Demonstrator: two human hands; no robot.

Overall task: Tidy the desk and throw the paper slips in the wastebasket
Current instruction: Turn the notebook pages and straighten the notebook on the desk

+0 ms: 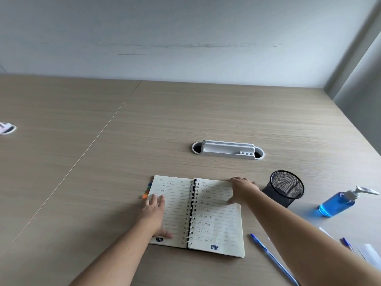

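step (judged): close notebook [216,223] | left hand [154,211]: fingers flat, pressing left page | right hand [243,190]: spread over right page's outer top corner, cannot tell if gripping | spine [190,211]: between both hands, running along the fingers' direction

The notebook [216,223] is showing cream ruled pages; at three o'clock, a black mesh cup [287,189] and blue bottle [335,204] are sitting.
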